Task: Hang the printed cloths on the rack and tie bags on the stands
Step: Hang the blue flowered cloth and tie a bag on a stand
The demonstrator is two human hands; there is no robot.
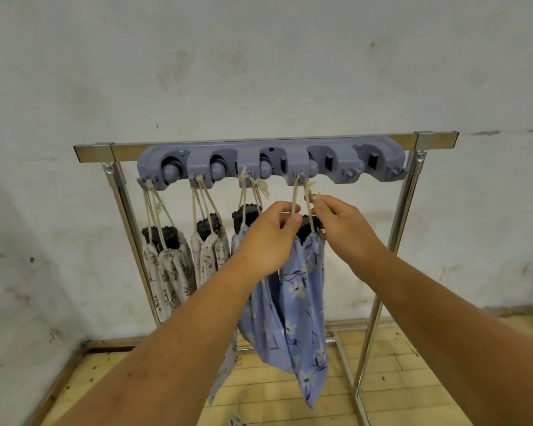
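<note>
While both hands, left [266,238] and right [340,222], pinch the drawstring [295,195], the blue bag [302,302] hangs below them, ready for knotting.

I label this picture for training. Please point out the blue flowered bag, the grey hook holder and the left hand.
blue flowered bag [302,290]: head view, on its front cloth panel.
grey hook holder [246,156]: head view, on its plastic body near the middle.
left hand [266,241]: head view, on the back of the hand.

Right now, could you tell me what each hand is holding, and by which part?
Both hold the blue floral bag by its cream drawstrings: left hand pinches the left cord, right hand the right cord.
</note>
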